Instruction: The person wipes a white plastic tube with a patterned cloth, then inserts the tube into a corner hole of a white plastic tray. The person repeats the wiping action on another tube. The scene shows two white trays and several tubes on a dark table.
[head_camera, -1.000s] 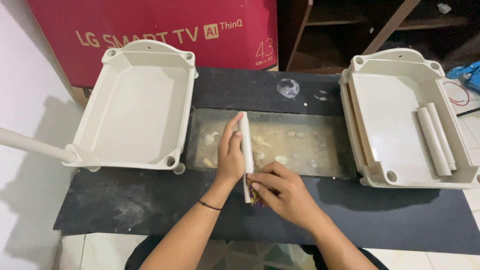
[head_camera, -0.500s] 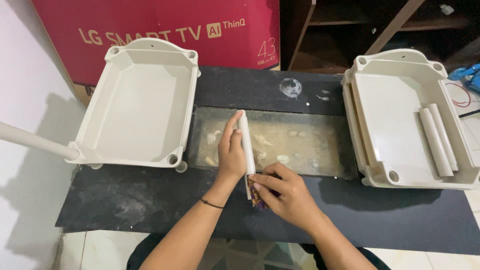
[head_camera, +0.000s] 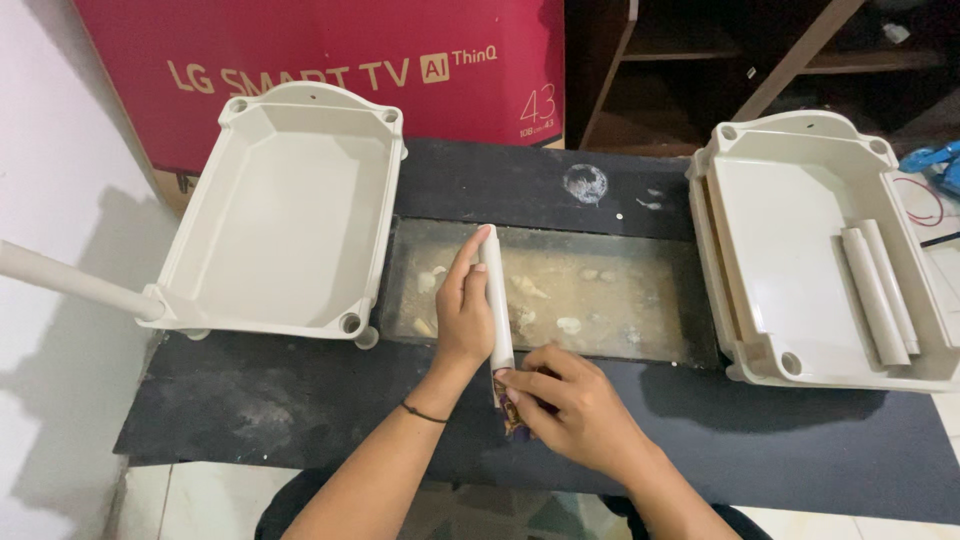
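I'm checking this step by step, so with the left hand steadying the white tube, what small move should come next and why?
Probably press the purple piece a little further into the white tube. The right hand pinches it at the tube's near end, where part of it shows, and the left hand braces the tube.

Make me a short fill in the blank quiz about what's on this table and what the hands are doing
1. The left hand steadies a white ____ lying on the dark table.
2. The right hand pinches a colourful scrap at the tube's ____ end.
3. The right tray holds ____ spare tubes.
4. The left tray is ____.

Missing words: tube; near; two; empty
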